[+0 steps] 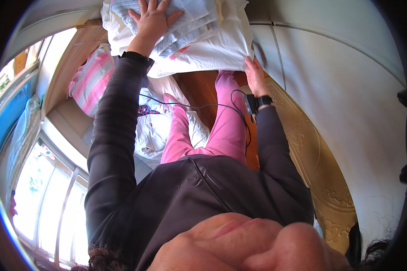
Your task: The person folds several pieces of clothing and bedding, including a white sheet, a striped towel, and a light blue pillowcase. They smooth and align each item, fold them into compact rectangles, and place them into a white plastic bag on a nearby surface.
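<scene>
My left hand [152,23] lies with its fingers spread on a stack of folded light-blue cloths [193,25] at the top of the view. Beneath the stack spreads a white cloth [217,50], its lower edge hanging above my legs. At that cloth's right corner, my right hand [256,75] pinches the edge between thumb and fingers. What supports the cloths is hidden under them. Both my wrists wear black bands, and a dark cable [207,105] runs across in front of my legs to a small device at the right wrist.
White cabinet doors [318,71] rise on the right, beside a gold embossed panel [305,135]. A pink-and-grey striped cloth bundle [93,79] sits at left, near the window [47,183]. White crumpled fabric [152,133] lies beside my legs, above a brown wooden surface [201,91].
</scene>
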Tool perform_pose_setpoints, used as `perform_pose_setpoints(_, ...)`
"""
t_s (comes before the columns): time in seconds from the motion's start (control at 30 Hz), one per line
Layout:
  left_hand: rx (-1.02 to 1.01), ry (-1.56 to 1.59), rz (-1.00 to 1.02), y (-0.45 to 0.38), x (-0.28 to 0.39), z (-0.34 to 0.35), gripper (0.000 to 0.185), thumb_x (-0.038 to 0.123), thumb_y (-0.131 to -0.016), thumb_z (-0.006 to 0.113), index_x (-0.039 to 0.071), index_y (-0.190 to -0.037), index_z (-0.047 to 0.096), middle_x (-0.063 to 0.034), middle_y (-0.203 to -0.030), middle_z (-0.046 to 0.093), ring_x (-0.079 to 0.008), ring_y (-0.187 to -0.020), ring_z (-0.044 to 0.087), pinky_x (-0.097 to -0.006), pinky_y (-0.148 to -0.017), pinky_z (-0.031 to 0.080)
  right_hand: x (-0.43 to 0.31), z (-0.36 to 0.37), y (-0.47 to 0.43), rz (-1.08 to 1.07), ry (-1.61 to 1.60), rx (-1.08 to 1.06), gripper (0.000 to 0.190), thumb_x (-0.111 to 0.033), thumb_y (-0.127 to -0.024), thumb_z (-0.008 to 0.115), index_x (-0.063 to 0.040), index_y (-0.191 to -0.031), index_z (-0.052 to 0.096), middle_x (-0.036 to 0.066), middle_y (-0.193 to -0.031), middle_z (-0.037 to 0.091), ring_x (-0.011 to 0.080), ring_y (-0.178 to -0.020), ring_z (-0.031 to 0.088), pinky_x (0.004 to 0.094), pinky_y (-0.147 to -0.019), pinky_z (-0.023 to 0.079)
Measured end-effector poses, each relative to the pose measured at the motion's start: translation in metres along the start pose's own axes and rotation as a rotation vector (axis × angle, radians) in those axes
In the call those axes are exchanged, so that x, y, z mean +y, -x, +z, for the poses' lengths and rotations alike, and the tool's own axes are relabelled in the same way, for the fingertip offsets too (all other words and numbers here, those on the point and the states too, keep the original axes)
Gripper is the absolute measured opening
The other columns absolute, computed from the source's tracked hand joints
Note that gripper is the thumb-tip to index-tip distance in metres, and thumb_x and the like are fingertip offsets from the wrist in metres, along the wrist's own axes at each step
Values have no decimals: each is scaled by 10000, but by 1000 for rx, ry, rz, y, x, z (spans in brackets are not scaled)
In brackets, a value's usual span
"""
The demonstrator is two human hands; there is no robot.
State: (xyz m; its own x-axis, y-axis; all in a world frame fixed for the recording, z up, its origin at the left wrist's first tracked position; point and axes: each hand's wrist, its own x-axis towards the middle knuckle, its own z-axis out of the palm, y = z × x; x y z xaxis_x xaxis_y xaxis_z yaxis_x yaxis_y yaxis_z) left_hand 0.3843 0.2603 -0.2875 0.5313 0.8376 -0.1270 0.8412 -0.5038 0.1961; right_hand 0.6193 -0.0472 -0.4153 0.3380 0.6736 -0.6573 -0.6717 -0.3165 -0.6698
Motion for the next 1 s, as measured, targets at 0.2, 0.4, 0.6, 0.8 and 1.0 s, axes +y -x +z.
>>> perform_pose_setpoints(0.2,36,20,23,1,2,-5,829,493,-878,722,294,-1600,367,-115,-1708,195,-482,-1560,102,-812,-1114,183,-36,45,88,146,-181,-4,249,-272,-1027,653,-58,-1145,603,74,-1042,698,228,-975,714,517,-825,654)
perform_pose_setpoints(0.4,-8,11,-15,1,1,-8,819,504,-879,716,308,-1596,374,-105,-1708,200,-479,-1560,109,-800,-1123,194,-1,58,100,208,189,-114,263,-267,-997,704,-30,-1087,634,35,-908,682,147,-817,685,366,-792,624)
perform_pose_setpoints(0.6,21,-5,-11,1,1,-6,852,508,-858,732,313,-1600,363,-100,-1712,182,-476,-1560,110,-799,-1125,202,-36,45,-60,-265,559,164,430,-324,-1000,670,13,-1264,631,131,-1112,722,211,-986,699,339,-867,549)
perform_pose_setpoints(0.8,-40,-31,-60,-3,-1,1,893,513,-829,760,325,-1603,357,-85,-1718,167,-471,-1563,99,-795,-1126,209,-102,50,-247,-127,893,-61,427,-436,-1033,587,-38,-1158,677,40,-799,622,167,-671,567,335,-627,486)
perform_pose_setpoints(1.0,-19,-31,-45,-4,-6,3,906,564,-815,754,338,-1601,363,-75,-1718,177,-468,-1567,89,-797,-1123,204,-118,45,-293,-70,965,-209,458,-387,-1064,543,16,-1262,631,137,-1082,701,275,-1016,658,398,-931,512)
